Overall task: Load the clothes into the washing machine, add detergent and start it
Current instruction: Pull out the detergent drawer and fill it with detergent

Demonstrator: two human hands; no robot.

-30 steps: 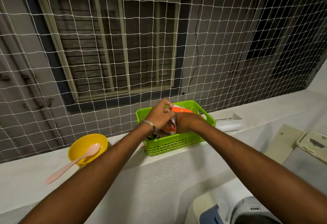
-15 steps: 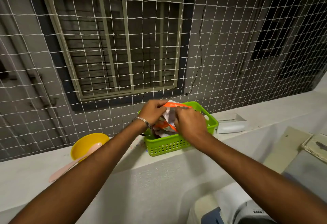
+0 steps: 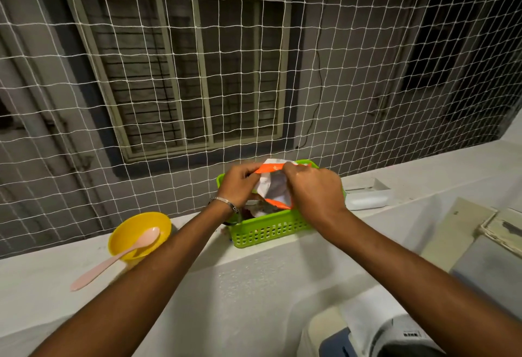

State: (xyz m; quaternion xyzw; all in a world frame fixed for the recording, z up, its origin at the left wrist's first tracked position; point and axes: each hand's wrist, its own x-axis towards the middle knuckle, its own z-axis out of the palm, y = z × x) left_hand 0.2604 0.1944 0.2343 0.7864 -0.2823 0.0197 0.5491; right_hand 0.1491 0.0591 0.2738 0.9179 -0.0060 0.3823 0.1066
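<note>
**Detergent step under way, nothing dosed yet**

Near right: grey-and-blue plastic washing machine top [image 3: 395,337], only a corner in view; can't tell whether the clothes are in. Start looks still to do.

Mid: both hands are over the lime-green perforated plastic basket [image 3: 268,231] on the white painted ledge [image 3: 254,286]. Left hand [image 3: 238,186] and right hand [image 3: 313,191] each pinch a side of the orange-and-white crinkly detergent pouch [image 3: 275,184], mouth spread, white lining showing.

Left: glossy yellow round plastic bowl [image 3: 132,232], matte pink plastic spoon [image 3: 113,260] resting across it, likely for dosing.

Far: white knotted rope netting [image 3: 367,74].
</note>
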